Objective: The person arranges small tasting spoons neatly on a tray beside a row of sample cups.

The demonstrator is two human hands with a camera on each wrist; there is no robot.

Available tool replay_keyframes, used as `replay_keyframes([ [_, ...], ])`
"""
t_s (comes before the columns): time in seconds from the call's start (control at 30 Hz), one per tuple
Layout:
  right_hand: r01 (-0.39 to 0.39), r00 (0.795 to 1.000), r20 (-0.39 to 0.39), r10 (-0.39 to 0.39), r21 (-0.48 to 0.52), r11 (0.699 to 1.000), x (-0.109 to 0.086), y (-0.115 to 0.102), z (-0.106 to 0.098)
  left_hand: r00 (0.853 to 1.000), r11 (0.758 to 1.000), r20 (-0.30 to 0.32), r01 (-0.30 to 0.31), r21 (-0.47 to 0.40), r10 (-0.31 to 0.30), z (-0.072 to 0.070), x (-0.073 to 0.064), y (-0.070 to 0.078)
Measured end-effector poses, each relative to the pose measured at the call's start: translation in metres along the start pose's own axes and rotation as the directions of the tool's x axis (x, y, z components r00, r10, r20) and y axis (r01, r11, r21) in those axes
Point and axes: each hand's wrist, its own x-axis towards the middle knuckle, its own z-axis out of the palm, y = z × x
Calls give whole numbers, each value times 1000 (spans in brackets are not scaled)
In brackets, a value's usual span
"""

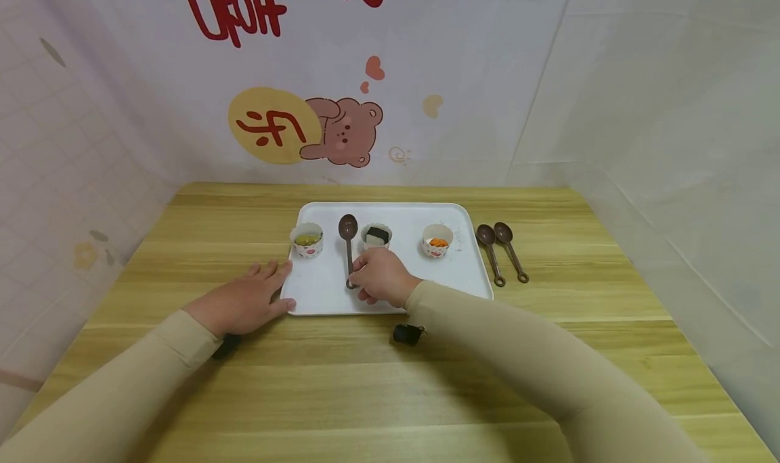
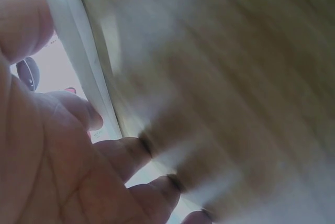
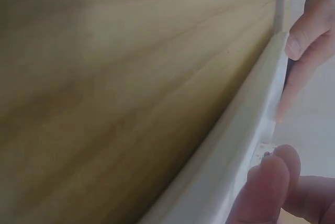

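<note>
On the white tray (image 1: 319, 288) lies a brown spoon (image 1: 348, 227), bowl toward the back. My right hand (image 1: 385, 277) pinches the end of its handle between thumb and fingers; in the right wrist view those fingers (image 3: 264, 192) meet just over the tray's edge. At the tray's front left corner rests my left hand (image 1: 244, 307), fingers spread and fairly straight, fingertips and thumb touching the rim. Three paper cups stand on the tray: a left cup (image 1: 309, 250) with green food, a middle cup (image 1: 368, 231) with something black and white, and a right cup (image 1: 445, 235) with orange pieces.
To the right of the tray, two more brown spoons (image 1: 487, 236) lie side by side on the wooden table (image 1: 341, 388). A printed cloth (image 1: 463, 63) hangs behind the table, and pale cloth walls close both sides. A small black device (image 1: 406, 334) shows under my right wrist.
</note>
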Motion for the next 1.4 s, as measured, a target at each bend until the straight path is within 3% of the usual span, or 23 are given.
replay_keyframes([
  [0.47,-1,1000,-14,-1,-120,993,9,-5,13,1000,1000,-2,-7,13,7,1,0,3],
  [0.83,-50,998,-34,43,-240,969,15,-16,20,1000,1000,-1,1,10,-1,0,0,1],
  [1.4,-68,998,-23,64,-280,958,16,-22,22,1000,1000,-7,-5,12,5,0,1,0],
])
